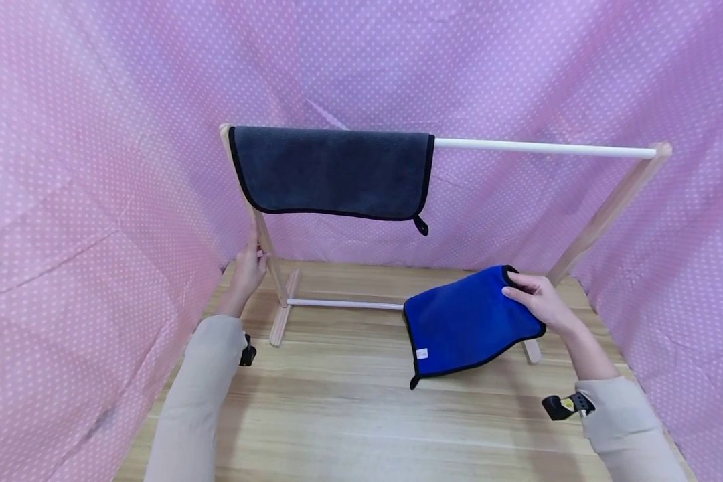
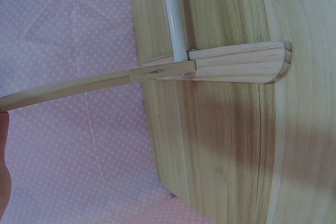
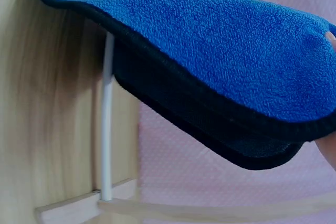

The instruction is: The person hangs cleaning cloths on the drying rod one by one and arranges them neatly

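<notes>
A blue towel (image 1: 466, 321) with black edging, a white tag and a small loop is held by its upper right corner in my right hand (image 1: 539, 301), thumb and fingers pinching it. It is folded; in the right wrist view a dark layer (image 3: 210, 135) shows beneath the blue face (image 3: 220, 51). It covers the right part of the rack's lower bar (image 1: 343, 304) in the head view. My left hand (image 1: 248, 271) touches the outer side of the rack's left post (image 1: 271, 264) with mostly straight fingers. Only an edge of that hand (image 2: 4, 166) shows in the left wrist view.
A grey towel (image 1: 331, 174) hangs over the left half of the white upper bar (image 1: 542, 146). The right post (image 1: 608, 204) slants behind my right hand. Wooden feet (image 1: 286, 308) stand on the wood-grain table (image 1: 337, 415). Pink dotted curtain (image 1: 66, 201) surrounds it.
</notes>
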{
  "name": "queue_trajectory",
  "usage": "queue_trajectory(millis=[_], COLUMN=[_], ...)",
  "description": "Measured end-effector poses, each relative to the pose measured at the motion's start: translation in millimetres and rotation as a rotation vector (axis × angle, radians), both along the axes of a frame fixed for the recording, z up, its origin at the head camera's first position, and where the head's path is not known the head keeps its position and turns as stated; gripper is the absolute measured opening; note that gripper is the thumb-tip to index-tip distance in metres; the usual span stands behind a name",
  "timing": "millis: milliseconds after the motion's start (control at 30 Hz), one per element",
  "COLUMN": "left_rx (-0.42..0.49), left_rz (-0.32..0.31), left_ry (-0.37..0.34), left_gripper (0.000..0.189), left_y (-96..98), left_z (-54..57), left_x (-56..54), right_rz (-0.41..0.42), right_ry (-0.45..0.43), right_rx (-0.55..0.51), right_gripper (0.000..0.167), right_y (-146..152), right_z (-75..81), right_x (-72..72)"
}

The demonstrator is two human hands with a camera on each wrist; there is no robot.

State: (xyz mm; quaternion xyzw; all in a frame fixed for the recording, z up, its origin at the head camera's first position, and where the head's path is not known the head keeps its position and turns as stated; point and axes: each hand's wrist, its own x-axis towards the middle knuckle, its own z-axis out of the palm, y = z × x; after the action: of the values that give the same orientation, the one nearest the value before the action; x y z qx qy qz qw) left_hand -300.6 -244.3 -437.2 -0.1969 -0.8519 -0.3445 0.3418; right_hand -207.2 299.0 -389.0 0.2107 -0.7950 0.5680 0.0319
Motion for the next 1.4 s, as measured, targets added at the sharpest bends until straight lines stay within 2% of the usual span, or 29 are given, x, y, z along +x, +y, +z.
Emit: queue_trajectory(millis=[267,467,567,667,767,867,900,1033,1100,1233,1400], left_rx=[0.001,0.001,0.01,0.019,0.028,0.025,0.02,0.002,-0.002,-0.006,-0.017], left_rz=[0.007,0.002,-0.007,-0.007,-0.006,-0.007,-0.004,0.007,0.009,0.009,0.019], left_ry=[-0.02,-0.009,-0.021,-0.037,-0.052,-0.049,-0.044,-0.021,-0.015,-0.016,0.004], left_gripper=[0.092,0.093,0.094,0.09,0.086,0.084,0.085,0.088,0.09,0.091,0.09], left_y=[0.1,-0.4,-0.7,-0.7,-0.6,-0.5,-0.4,0.3,0.4,-0.1,-0.9], left_z=[0.6,-0.3,-0.8,-1.0,-0.5,0.1,0.2,-0.6,-1.3,-2.7,-2.6], left_x=[0.7,0.4,0.5,0.9,1.3,1.1,1.0,0.8,0.6,0.1,-1.8], right_rz=[-0.056,-0.132,-0.159,-0.149,-0.131,-0.122,-0.116,-0.088,-0.075,-0.104,-0.203], right_ry=[0.132,0.158,0.17,0.22,0.335,0.477,0.529,0.702,0.768,0.806,0.771], right_rx=[0.127,0.202,0.2,0.148,0.118,0.138,0.156,0.219,0.244,0.269,0.239], right_gripper=[0.045,0.038,0.039,0.051,0.066,0.071,0.066,0.033,0.032,0.03,0.034], right_y=[-8.5,-9.1,-7.4,-6.6,-6.0,-4.6,-3.8,0.3,2.3,5.1,5.0], right_z=[20.2,38.4,47.3,56.0,65.1,75.1,78.6,92.9,100.3,114.7,131.5], right_x=[5.6,10.2,11.0,9.2,6.4,3.1,1.8,-4.4,-7.5,-11.0,-14.8])
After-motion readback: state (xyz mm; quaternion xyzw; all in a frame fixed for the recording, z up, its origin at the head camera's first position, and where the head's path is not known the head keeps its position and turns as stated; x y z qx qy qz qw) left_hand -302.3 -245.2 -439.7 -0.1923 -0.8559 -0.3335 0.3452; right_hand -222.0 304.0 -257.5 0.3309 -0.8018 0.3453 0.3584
